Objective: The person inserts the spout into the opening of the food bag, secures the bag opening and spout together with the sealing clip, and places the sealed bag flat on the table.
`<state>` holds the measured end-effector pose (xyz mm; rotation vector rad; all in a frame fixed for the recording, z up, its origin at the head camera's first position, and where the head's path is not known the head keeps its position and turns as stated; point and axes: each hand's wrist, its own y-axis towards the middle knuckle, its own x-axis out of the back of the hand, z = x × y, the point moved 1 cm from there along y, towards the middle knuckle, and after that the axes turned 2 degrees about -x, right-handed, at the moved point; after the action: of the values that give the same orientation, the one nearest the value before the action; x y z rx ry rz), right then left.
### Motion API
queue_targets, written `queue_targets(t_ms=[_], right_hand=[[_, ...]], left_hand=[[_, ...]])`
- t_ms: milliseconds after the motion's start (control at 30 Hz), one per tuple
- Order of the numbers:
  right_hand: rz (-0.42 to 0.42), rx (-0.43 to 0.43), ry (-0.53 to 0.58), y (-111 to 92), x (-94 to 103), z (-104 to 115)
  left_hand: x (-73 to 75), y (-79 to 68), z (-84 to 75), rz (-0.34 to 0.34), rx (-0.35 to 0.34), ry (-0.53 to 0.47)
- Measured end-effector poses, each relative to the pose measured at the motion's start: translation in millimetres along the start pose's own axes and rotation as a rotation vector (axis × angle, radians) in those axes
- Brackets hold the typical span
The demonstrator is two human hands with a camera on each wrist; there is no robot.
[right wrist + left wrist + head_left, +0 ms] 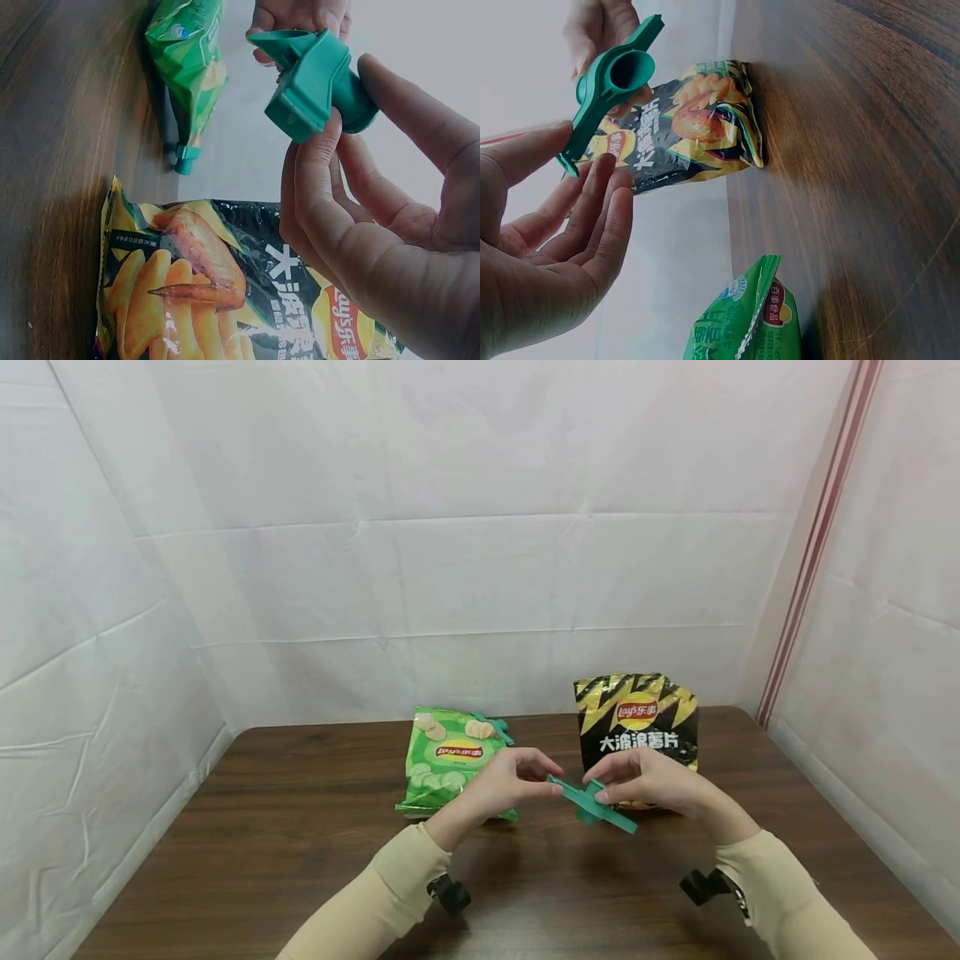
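Note:
A green sealing clip with a round spout [591, 806] is held in the air between both hands. My left hand [504, 783] pinches one end of its long bar between thumb and fingers. At the middle of the clip my right hand [656, 781] grips the spout part with thumb and fingers. In the left wrist view the spout's round opening [632, 70] shows. Just behind the right hand, a black and yellow chip bag [637, 735] stands upright. A green chip bag [438, 768] leans back behind the left hand, with a second green clip [498, 728] across its top corner.
Both bags stand on a dark wooden table [300, 827], near its back edge. White sheeting [480, 585] hangs behind the table and along both sides. A black wrist camera [450, 893] sits under the left sleeve, another [705, 887] under the right.

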<state>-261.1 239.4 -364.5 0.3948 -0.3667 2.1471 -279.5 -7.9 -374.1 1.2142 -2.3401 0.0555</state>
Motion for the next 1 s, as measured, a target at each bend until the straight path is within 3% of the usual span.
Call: queue_targets(t_ms=[800,1000], right_hand=[[-0.107,-0.018,0.043,1.1,-6.7,-1.0],[-0.168,-0.042,0.124,-2.3,-10.2,-4.6]], left_hand=[[2.8,-5.4,-0.9,-0.065,0.043,0.004],[2.3,-6.6,-1.3,-0.082,0.032,-0.010]])
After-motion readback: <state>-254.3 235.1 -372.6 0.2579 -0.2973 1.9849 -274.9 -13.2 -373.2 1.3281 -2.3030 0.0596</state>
